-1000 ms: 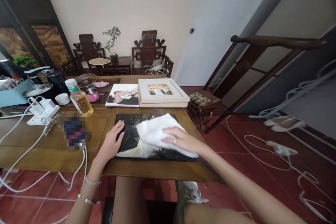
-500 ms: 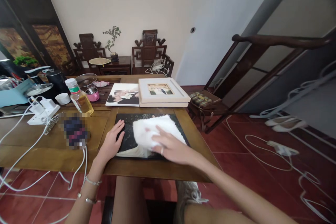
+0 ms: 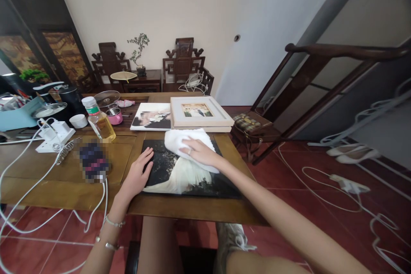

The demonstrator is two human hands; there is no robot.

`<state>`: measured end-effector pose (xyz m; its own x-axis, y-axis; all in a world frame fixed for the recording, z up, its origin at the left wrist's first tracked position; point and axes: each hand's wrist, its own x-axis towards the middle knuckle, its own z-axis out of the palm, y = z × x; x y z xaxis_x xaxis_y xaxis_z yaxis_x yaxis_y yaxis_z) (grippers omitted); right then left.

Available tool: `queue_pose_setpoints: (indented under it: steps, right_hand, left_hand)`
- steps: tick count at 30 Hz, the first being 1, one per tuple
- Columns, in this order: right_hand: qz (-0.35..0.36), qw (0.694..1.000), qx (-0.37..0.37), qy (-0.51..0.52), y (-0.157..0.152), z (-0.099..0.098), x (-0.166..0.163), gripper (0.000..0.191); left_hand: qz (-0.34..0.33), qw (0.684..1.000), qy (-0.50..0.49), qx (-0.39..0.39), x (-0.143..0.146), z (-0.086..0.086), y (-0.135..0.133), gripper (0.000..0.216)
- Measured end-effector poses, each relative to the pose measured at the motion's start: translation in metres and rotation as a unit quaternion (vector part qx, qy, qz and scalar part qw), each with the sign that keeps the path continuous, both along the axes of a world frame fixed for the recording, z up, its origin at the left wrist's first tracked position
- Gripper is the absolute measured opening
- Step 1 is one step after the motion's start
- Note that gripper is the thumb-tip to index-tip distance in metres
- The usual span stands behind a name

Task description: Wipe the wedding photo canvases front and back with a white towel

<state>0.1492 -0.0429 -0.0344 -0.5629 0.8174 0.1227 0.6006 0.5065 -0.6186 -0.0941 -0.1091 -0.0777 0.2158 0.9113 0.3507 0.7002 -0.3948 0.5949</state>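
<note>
A dark photo panel (image 3: 183,180) with a flowing white dress in its picture lies flat near the front edge of the wooden table (image 3: 189,214). Over its far part is spread a white cloth (image 3: 210,141), which reaches past the panel's far edge. My right hand (image 3: 195,150) presses down on the cloth and holds it, fingers toward the left; it wears a ring. My left hand (image 3: 139,173) rests flat at the panel's left edge, fingers stretched out, holding nothing. The cloth and right arm hide the panel's upper right part.
Behind the panel lie a framed photo (image 3: 221,113) and a flat photo print (image 3: 138,122). To the left stand a bottle of yellow liquid (image 3: 105,129), a pink cup (image 3: 116,118), a pixelated dark object (image 3: 93,160) and a power strip (image 3: 56,137) with cables. A wooden chair (image 3: 305,77) stands at right.
My right hand has moved the white cloth away from me, to the panel's far edge, uncovering more of the dress picture. My left hand has stayed in place.
</note>
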Motion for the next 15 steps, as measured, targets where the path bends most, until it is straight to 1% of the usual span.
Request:
queue_pose_setpoints:
  steps: [2,3,5,7,10,12,13,15]
  right_hand:
    - [-0.029,0.999,0.016,0.006,0.009,-0.001,-0.01,0.021]
    - [-0.038,0.999,0.022,0.008,0.008,-0.002,-0.015,0.021]
    - [-0.038,0.998,0.04,0.01,-0.006,-0.005,-0.023,0.02]
    - [0.002,0.998,0.063,0.009,-0.032,-0.007,-0.028,0.017]
    - [0.101,0.992,0.074,0.011,-0.079,-0.004,-0.026,0.015]
    - [0.154,0.987,0.053,0.012,-0.104,0.002,-0.021,0.017]
    - [0.173,0.984,0.039,0.011,-0.111,0.005,-0.018,0.018]
    - [0.183,0.983,0.002,0.005,-0.115,0.01,-0.009,0.016]
  left_hand:
    - [0.002,1.0,-0.002,0.002,0.0,0.0,0.0,0.038]
    - [0.004,1.0,-0.002,0.002,0.0,0.0,0.0,0.038]
    - [0.007,1.0,-0.002,0.0,0.001,0.0,0.0,0.039]
    - [0.009,1.0,-0.005,-0.003,0.001,0.001,0.0,0.039]
    - [0.003,1.0,-0.009,-0.01,0.0,0.001,0.0,0.041]
    - [-0.004,1.0,-0.011,-0.014,0.0,0.001,0.0,0.041]
    - [-0.005,1.0,-0.012,-0.015,0.0,0.001,0.0,0.041]
    - [-0.004,1.0,-0.016,-0.015,0.0,0.0,0.0,0.04]
